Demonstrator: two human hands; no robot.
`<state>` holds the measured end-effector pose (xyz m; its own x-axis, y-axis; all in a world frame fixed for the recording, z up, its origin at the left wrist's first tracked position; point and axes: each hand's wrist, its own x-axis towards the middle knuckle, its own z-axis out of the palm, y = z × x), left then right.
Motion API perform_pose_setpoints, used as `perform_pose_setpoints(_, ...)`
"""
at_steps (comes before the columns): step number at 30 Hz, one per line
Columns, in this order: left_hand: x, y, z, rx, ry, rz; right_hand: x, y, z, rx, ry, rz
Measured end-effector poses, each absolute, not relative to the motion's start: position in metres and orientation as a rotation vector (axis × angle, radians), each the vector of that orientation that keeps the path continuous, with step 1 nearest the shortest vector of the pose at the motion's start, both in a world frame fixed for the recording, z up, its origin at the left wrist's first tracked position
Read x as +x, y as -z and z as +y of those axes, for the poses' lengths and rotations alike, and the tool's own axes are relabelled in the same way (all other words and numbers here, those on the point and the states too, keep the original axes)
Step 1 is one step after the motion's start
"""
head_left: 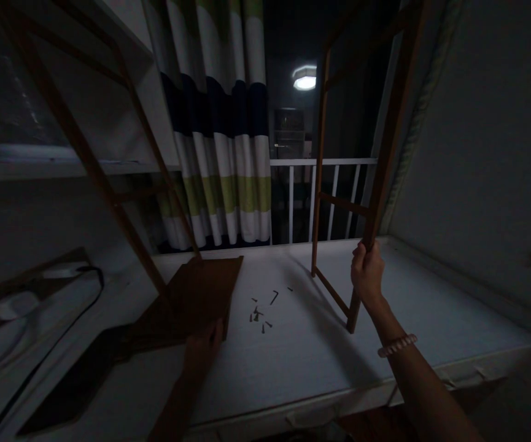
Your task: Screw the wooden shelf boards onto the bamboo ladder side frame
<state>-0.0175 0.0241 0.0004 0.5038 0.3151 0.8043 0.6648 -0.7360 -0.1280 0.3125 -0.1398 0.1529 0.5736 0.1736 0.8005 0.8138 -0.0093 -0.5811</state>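
Note:
My right hand (367,275) is wrapped around one post of a ladder-like wooden frame (342,204). That frame stands upright on the white tabletop (302,362). At the near right corner of a stack of brown wooden boards (201,288), my left hand (204,345) has its fingers curled on the edge; the dim light blurs their exact grip. A second wooden frame (131,236) leans at the left, its lower ends at the boards. Between the hands lie several screws (256,314) and a small hex key (274,297).
A dark flat panel (78,380) lies at the near left. Behind it are a power strip (62,271), a plugged-in white adapter (15,305) and a black cable (62,336). A striped curtain (228,153) and white railing (291,202) stand at the back; a wall rises at the right.

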Motion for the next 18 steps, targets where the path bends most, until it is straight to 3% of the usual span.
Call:
perform_pose_setpoints(5,-0.016,-0.008,0.019,-2.341,1.395,-1.159,0.304,-0.154,-0.14,-1.569,0.656,-0.912)
perform_pose_setpoints(10,-0.034,-0.029,0.028,-1.985,1.739,-1.516,0.308,-0.154,-0.141,-1.606,0.663,-0.875)
perform_pose_setpoints(13,-0.057,-0.047,0.045,-1.745,1.904,-1.612,0.315,-0.151,-0.143,-1.635,0.66,-0.842)
perform_pose_setpoints(18,-0.075,-0.093,0.076,-1.894,2.099,-1.564,0.325,-0.149,-0.146,-1.68,0.611,-0.789)
